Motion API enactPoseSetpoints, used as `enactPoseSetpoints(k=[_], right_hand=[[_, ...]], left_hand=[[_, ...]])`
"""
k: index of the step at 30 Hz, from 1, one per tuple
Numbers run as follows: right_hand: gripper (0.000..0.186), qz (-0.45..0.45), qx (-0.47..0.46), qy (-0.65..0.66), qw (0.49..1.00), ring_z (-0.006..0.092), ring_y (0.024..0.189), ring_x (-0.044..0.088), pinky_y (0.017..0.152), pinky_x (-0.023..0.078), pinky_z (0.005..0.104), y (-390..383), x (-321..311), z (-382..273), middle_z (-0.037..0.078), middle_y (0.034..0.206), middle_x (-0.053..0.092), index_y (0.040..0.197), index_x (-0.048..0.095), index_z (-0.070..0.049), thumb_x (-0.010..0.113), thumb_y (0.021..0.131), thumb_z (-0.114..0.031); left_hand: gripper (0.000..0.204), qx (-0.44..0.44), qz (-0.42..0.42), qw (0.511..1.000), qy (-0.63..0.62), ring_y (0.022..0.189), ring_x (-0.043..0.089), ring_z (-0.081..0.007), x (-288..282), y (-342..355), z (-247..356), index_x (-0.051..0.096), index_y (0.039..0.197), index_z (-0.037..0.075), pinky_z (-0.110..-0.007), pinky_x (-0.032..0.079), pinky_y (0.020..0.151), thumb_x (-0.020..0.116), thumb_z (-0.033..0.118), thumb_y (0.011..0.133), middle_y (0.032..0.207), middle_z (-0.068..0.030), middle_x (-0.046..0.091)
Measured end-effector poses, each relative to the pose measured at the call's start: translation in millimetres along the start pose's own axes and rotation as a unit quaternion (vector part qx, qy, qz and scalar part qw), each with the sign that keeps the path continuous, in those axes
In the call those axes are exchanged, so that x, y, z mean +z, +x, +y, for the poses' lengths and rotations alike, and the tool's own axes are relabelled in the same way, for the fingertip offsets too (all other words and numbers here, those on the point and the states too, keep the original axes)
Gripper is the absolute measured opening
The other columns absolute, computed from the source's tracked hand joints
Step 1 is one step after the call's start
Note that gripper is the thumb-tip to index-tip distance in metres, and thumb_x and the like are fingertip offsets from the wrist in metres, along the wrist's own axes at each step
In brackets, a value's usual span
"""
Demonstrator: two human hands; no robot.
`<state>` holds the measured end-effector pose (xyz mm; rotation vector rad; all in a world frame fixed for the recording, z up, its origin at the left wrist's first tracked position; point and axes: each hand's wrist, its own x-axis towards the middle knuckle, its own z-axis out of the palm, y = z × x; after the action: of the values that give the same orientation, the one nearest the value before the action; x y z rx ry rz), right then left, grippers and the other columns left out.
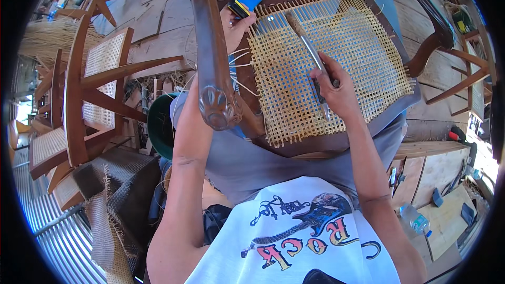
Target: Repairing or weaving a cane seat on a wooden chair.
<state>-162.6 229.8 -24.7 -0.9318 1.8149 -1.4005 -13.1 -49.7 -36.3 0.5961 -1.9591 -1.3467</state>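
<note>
My left hand [234, 32] is closed on a small black-and-yellow tool [240, 9] beside a blue object at the upper left of the woven cane seat panel [368, 47]. It is partly hidden by the carved wooden armrest [205, 63] of the dark chair. My right hand [336, 87] grips a long metal tool [311, 50] with a brownish upper end, lying slantwise over the middle of the weave. A dark piece shows under the fingers, too hidden to name. Loose cane strands [244, 58] stick out along the panel's left edge.
Stacked cane-seated chairs [92, 87] stand at left, by a green bucket [160, 123] and dark mesh material [126, 189]. Another chair [463, 79] is at right. Wooden boards [426, 171] at lower right hold a plastic bottle [415, 220] and small dark items.
</note>
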Motion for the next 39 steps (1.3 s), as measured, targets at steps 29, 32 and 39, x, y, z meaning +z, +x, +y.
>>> enactPoseSetpoints(k=[29,32,39], right_hand=[[0.044,-0.050,0.072,0.170,0.982,0.0017,0.058,0.043,0.049,0.034,0.0188,28.5,-11.5,-9.1,0.002,0.087,0.063,0.136,0.051,0.002,0.058,0.096,-0.013],[0.043,-0.047,0.061,0.149,0.986,0.0022,0.058,0.043,0.050,0.034,0.0188,33.2,-21.9,-9.6,0.002,0.088,0.063,0.136,0.051,0.002,0.057,0.097,-0.014],[0.041,-0.178,0.041,0.012,0.983,0.0030,0.056,0.042,0.048,0.034,0.0194,35.7,-27.4,-6.9,0.004,0.090,0.066,0.134,0.051,0.004,0.055,0.097,-0.014]], left_hand=[[0.022,-0.015,-0.033,0.999,0.030,0.082,0.064,-0.0093,9.0,0.2,27.8,0.061,0.107,0.001,-0.024,0.052,0.076,0.071,0.014,0.091,0.094,-0.0044,0.069],[0.023,-0.036,-0.059,0.997,0.023,0.083,0.064,-0.0087,12.9,-1.1,26.7,0.061,0.108,0.001,-0.024,0.051,0.075,0.071,0.014,0.091,0.093,-0.0032,0.068],[0.024,-0.029,-0.073,0.991,0.105,0.083,0.065,-0.0094,12.2,1.0,29.5,0.062,0.108,0.001,-0.025,0.051,0.075,0.072,0.014,0.091,0.092,-0.0039,0.070]])
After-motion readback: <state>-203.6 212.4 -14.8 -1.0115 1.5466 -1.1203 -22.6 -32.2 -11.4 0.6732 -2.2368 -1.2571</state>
